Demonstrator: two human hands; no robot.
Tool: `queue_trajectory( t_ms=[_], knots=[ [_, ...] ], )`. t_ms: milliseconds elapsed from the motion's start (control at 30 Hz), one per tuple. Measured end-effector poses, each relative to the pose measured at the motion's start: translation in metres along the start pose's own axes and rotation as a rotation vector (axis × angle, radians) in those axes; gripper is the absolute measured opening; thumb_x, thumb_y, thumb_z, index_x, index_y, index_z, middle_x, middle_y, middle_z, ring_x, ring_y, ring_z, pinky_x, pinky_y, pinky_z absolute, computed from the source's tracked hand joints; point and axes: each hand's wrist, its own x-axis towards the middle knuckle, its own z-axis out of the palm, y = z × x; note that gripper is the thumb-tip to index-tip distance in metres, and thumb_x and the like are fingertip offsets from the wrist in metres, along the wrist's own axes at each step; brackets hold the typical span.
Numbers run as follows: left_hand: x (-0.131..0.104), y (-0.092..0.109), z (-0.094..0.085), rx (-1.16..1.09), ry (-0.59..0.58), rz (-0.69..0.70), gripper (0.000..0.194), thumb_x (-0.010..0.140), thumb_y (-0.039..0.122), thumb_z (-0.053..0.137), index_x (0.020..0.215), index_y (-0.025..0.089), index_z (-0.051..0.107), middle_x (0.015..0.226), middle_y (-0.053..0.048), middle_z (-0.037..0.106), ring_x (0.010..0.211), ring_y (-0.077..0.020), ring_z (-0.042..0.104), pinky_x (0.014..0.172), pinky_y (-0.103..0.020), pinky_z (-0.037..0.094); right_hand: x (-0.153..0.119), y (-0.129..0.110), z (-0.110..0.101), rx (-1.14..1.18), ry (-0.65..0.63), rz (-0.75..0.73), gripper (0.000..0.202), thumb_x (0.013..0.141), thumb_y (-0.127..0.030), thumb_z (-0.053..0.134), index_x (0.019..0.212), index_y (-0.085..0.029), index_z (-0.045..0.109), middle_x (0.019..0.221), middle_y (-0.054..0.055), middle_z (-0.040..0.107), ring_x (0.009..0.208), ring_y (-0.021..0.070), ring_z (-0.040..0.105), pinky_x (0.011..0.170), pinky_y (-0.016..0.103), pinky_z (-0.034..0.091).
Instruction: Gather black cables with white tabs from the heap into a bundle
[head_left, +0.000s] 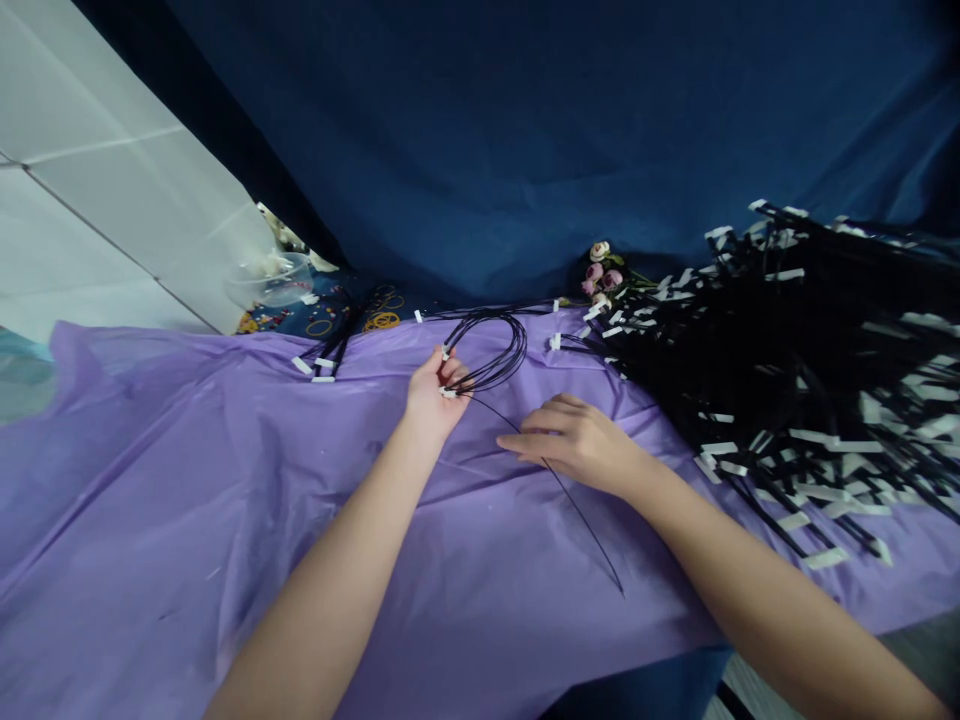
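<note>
My left hand (441, 392) is closed on a looped bundle of thin black cables (519, 352). White tags or connectors (448, 393) at its ends show at the fingers, and the loop opens to the right. From there a single thin black wire (589, 528) runs down to the right, its far end over the cloth. My right hand (566, 440) has its fingers around this wire, which passes behind them and comes out below. How firmly it is pinched is hidden.
A large pile of black cables with white tags (780, 340) covers the right side. Artificial flowers (604, 275) lie by it. Several tagged cables (330, 355), yellow rubber bands (382, 321) and a clear bowl (274, 280) are at the back left. Purple cloth (300, 500) covers the table.
</note>
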Motion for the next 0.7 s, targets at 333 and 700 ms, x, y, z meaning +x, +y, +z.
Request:
queue_trajectory(
  t_ms=[333, 700],
  knots=[
    [0.0, -0.006, 0.002, 0.025, 0.017, -0.004, 0.028, 0.098, 0.024, 0.039, 0.072, 0.016, 0.043, 0.046, 0.008, 0.026, 0.034, -0.0041, 0.028, 0.037, -0.016, 0.024, 0.006, -0.007, -0.013, 0.637, 0.549, 0.302, 0.003, 0.086, -0.02, 0.065, 0.087, -0.02, 0.067, 0.076, 0.002, 0.061, 0.065, 0.012, 0.061, 0.057, 0.025, 0.05],
    [-0.008, -0.024, 0.005, 0.241, -0.078, 0.048, 0.025, 0.088, 0.031, 0.059, 0.073, 0.016, 0.045, 0.048, 0.009, 0.029, 0.036, -0.0036, 0.026, 0.037, -0.016, 0.024, 0.001, 0.017, -0.031, 0.899, 0.929, 0.668, 0.038, 0.084, -0.063, 0.053, 0.084, -0.025, 0.049, 0.074, -0.001, 0.044, 0.062, 0.0122, 0.053, 0.062, 0.031, 0.053]
  ],
)
